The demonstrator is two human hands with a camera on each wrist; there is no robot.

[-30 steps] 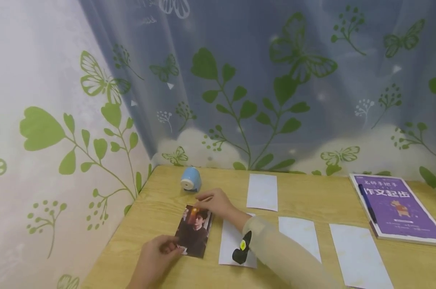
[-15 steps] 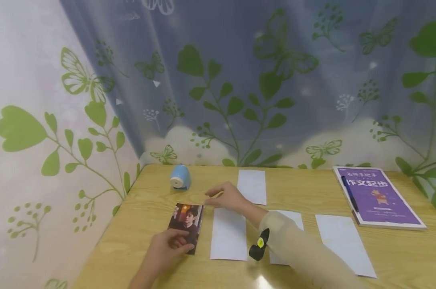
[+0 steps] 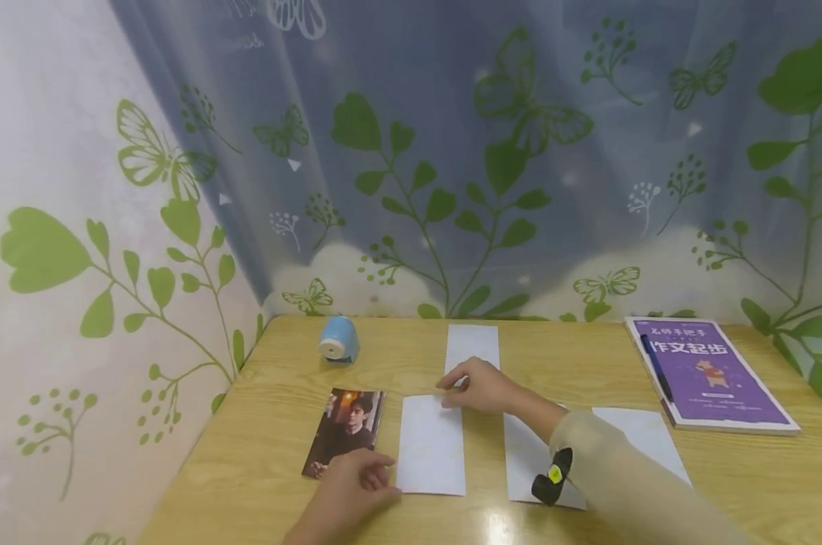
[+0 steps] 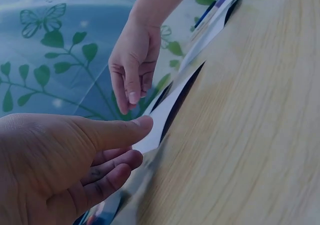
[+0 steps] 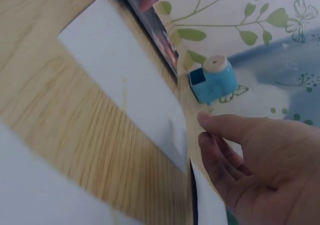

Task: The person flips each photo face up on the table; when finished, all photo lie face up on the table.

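A photo card (image 3: 346, 428) showing a person in dark clothes lies picture side up at the left. Beside it a white card (image 3: 431, 450) lies flat; its raised edge shows a dark underside in the left wrist view. My left hand (image 3: 356, 481) overlaps the photo's lower corner, thumb and fingertips right at the white card's lower left edge. Over that card's upper right corner hovers my right hand (image 3: 477, 384), its thumb and fingers apart with nothing between them. Likewise nothing is between the fingers of the left hand (image 4: 65, 160).
More white cards lie around: one behind (image 3: 472, 344), one under the right forearm (image 3: 523, 454), one farther right (image 3: 646, 435). A blue pencil sharpener (image 3: 339, 338) stands at the back left. A purple book (image 3: 714, 375) with a pen (image 3: 656, 367) on it lies at the right.
My left hand has left the photo card and moved right to the white card. My right hand has moved away from the photo's top edge, rightward to the white card's upper corner.
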